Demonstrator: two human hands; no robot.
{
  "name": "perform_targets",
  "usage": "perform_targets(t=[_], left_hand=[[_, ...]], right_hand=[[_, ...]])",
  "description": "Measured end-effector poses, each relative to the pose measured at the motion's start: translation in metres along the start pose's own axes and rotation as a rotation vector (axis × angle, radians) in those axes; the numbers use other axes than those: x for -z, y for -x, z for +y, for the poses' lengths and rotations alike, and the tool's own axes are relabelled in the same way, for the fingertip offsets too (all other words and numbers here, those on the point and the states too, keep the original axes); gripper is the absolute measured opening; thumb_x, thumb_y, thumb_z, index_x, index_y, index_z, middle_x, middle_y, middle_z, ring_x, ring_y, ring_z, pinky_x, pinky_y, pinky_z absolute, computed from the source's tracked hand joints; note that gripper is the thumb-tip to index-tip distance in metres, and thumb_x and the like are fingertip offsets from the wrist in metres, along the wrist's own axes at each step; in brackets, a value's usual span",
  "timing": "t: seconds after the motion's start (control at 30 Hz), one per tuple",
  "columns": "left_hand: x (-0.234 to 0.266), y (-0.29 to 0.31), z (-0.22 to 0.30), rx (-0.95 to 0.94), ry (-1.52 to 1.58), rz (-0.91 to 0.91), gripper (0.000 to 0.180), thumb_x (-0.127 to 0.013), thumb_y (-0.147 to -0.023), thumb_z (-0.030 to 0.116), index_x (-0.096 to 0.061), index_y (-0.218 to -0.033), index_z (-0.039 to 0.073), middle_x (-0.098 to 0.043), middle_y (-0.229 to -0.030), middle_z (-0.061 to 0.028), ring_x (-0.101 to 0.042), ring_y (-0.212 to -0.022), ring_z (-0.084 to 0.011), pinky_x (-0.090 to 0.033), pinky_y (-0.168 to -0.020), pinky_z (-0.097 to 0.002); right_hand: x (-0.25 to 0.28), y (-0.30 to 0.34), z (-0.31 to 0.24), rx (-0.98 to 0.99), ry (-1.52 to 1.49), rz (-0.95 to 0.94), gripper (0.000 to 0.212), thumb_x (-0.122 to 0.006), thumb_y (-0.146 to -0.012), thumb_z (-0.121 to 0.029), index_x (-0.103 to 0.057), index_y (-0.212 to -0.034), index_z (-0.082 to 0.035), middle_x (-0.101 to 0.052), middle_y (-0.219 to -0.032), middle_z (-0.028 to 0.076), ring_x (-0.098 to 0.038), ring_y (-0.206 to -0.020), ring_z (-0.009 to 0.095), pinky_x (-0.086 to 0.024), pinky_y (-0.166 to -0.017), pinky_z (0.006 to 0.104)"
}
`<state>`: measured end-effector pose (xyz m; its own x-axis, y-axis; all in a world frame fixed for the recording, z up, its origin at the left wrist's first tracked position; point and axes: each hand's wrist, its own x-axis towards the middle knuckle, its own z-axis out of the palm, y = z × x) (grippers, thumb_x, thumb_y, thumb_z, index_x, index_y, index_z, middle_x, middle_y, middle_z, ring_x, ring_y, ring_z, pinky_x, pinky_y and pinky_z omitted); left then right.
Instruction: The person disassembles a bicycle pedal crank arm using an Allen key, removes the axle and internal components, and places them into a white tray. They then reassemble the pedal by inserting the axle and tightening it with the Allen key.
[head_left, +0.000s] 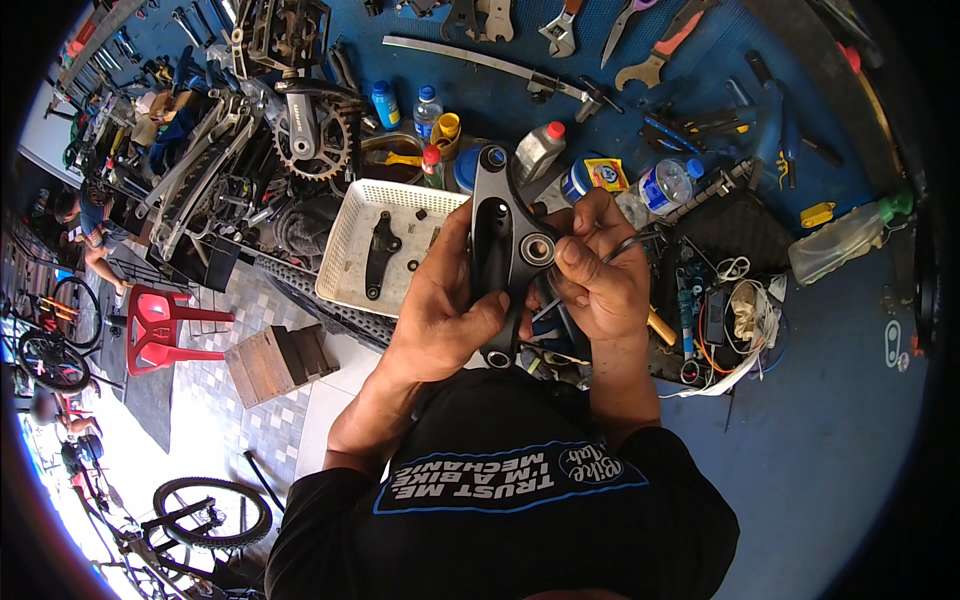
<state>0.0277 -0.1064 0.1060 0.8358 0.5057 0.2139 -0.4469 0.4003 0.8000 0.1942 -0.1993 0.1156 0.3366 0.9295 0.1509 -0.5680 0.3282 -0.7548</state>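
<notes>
A black suspension rocker link (518, 225) from a bicycle stands upright before my chest, with round bearing seats at its ends and side. My left hand (445, 310) wraps around its left side, thumb across the lower part. My right hand (605, 275) is closed at the link's right, thumb beside the silver bearing (537, 249). Thin grey metal rods, like a hex key (632, 243), poke out on both sides of these fingers; their full shape is hidden. Left of my hands, a smaller dark link (381, 255) and small parts lie in a white perforated tray (335, 237).
Bottles, jars and a red-capped container (541, 150) stand behind the link. A crankset (312, 130) hangs at the far left. Hand tools lie across the blue bench (690, 110). At right is a basket (735, 370) of cables and tools. A red chair (160, 325) stands on the floor.
</notes>
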Motion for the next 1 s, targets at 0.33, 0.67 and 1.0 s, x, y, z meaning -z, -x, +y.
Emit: perform_targets(t=[0.33, 0.67, 1.0], left_hand=[[-0.002, 0.0, -0.003, -0.025, -0.036, 0.067, 0.078, -0.051, -0.083, -0.01, -0.02, -0.155, -0.007, -0.063, -0.112, -0.0212, -0.068, -0.086, -0.0251, -0.06, -0.071, -0.0358], [0.015, -0.009, -0.025, -0.026, 0.094, 0.183, 0.055, -0.067, -0.099, 0.003, -0.034, -0.142, 0.007, -0.063, -0.108, -0.0112, -0.066, -0.078, -0.0159, -0.059, -0.055, -0.029], [0.017, -0.007, -0.028, -0.061, -0.044, 0.17, 0.062, -0.07, -0.096, -0.003, -0.032, -0.144, 0.007, -0.064, -0.106, -0.0104, -0.065, -0.073, -0.0132, -0.056, -0.053, -0.0266]], right_hand=[[0.005, -0.002, 0.003, -0.029, 0.028, 0.02, 0.029, -0.071, -0.094, 0.003, -0.049, -0.108, -0.009, -0.068, -0.093, 0.006, -0.047, -0.058, 0.001, -0.029, -0.045, 0.0176], [0.008, -0.006, 0.021, -0.081, -0.01, -0.006, 0.029, -0.071, -0.095, 0.001, -0.048, -0.108, -0.009, -0.072, -0.098, 0.01, -0.046, -0.055, 0.002, -0.031, -0.045, 0.0178], [0.019, -0.001, 0.026, -0.069, 0.178, 0.042, 0.028, -0.071, -0.096, 0.0, -0.049, -0.111, -0.008, -0.072, -0.102, 0.01, -0.058, -0.064, 0.005, -0.04, -0.048, 0.0193]])
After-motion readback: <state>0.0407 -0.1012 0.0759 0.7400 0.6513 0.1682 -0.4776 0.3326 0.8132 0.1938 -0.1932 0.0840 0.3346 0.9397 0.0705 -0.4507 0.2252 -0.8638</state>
